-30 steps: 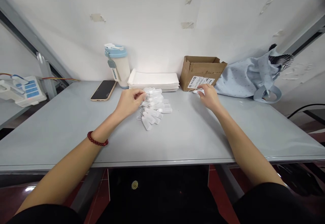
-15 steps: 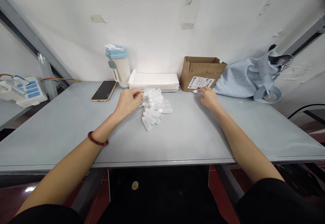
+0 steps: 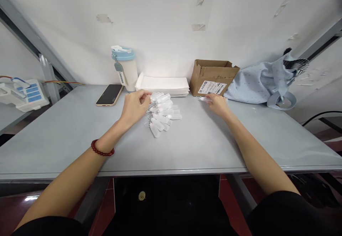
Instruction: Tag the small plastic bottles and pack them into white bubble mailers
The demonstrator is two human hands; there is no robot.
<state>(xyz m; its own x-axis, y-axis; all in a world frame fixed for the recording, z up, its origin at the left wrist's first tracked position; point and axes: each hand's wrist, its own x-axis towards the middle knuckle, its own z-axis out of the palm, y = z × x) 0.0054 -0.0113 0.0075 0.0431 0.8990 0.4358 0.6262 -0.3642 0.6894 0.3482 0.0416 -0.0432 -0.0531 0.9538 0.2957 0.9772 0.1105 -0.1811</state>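
Observation:
A fanned pile of translucent white plastic tags, several with thin wire-like loops, lies mid-table. At the pile's upper left edge is my left hand, its thumb and fingers pinched together. Whatever sits between those fingertips is hidden. My right hand rests low in front of the cardboard box, fingers closed over a single plastic tag at the table surface. One end of that tag shows left of the fingers; the rest is covered.
Behind the pile lies a stack of white envelopes. A phone and a cream tumbler with a blue lid stand left of it. A light blue fabric bag slumps right of the box. The table's front edge runs below my forearms.
My right hand has shifted slightly, and the tag under it now lies more to the left of the fingers. My left hand stays at the pile, almost unmoved.

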